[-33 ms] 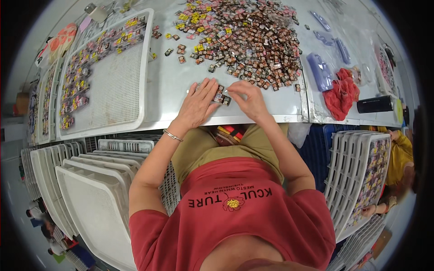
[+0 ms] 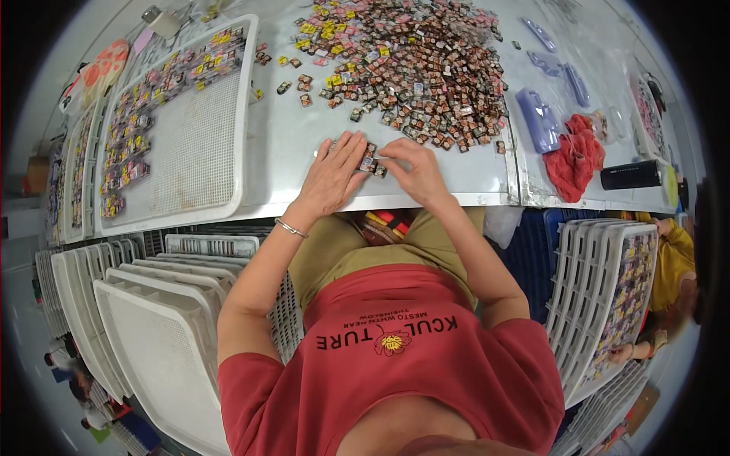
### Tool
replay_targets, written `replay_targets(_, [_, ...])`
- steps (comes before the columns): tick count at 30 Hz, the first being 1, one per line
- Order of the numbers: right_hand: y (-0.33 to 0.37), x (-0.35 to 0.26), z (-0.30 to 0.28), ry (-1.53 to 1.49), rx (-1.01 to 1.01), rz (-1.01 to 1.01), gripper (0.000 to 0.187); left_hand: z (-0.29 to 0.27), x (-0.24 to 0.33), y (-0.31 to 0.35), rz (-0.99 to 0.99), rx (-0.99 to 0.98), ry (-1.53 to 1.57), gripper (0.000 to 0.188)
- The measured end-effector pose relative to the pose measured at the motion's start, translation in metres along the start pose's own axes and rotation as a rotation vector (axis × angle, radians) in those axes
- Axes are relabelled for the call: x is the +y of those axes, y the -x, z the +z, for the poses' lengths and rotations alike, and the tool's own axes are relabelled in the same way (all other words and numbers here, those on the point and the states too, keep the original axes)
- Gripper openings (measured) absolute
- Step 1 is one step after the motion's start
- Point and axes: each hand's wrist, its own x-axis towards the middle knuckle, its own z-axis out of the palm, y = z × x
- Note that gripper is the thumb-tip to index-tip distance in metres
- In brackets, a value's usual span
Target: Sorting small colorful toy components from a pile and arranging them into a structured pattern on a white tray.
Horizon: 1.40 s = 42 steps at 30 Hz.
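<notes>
My left hand [image 2: 332,178] lies flat on the metal table [image 2: 281,148], its fingers stretched out. Beside its fingertips, and partly hidden under them, is a little group of small dark square printed pieces [image 2: 369,158]. From the other side, my right hand [image 2: 420,173] reaches to this group, thumb and forefinger pinched together at its edge. Whatever is between those fingertips is too small to make out. Beyond both hands spreads a large heap of similar small pieces [image 2: 433,76], mostly brown and black, with pink and yellow ones at the far left.
A white mesh tray [image 2: 243,137], partly covered with rows of pieces, lies on the left. On the right are a purple holder [image 2: 537,121], a red cloth [image 2: 572,163] and a black cylinder [image 2: 631,176]. Stacked white trays [image 2: 152,327] stand below; another person's hand [image 2: 622,353] touches trays at right.
My right hand has shifted slightly left, its fingertips closer to the small group of pieces. My left hand stays in place.
</notes>
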Motion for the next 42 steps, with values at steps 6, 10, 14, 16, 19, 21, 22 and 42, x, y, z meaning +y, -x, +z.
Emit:
replay_targets(6, [0.008, -0.003, 0.018, 0.327, -0.058, -0.115, 0.02, 0.004, -0.001, 0.002, -0.006, 0.05, 0.029, 0.057])
replay_targets(10, [0.014, 0.0, 0.02, 0.246, 0.02, -0.097, 0.017, 0.007, -0.001, 0.003, 0.007, 0.086, 0.021, 0.052])
replay_targets(14, [0.022, -0.012, 0.021, 0.487, 0.06, -0.182, 0.016, 0.007, 0.002, 0.004, 0.009, 0.095, 0.002, 0.052])
replay_targets(16, [0.023, -0.013, 0.021, 0.497, 0.052, -0.181, 0.016, 0.006, 0.001, 0.004, 0.009, 0.1, -0.002, 0.052])
replay_targets(19, [0.023, -0.01, 0.019, 0.487, 0.039, -0.185, 0.015, 0.004, 0.003, 0.004, -0.001, 0.095, 0.021, 0.054])
replay_targets(21, [0.02, -0.005, 0.019, 0.468, 0.035, -0.19, 0.015, 0.003, 0.005, 0.002, -0.009, 0.084, 0.048, 0.054])
replay_targets(22, [0.017, -0.002, 0.021, 0.429, 0.029, -0.167, 0.015, 0.003, 0.005, 0.002, -0.013, 0.067, 0.033, 0.055])
replay_targets(42, [0.008, 0.001, 0.001, 0.39, -0.16, -0.007, 0.015, 0.005, 0.004, 0.007, 0.096, 0.057, -0.066, 0.049])
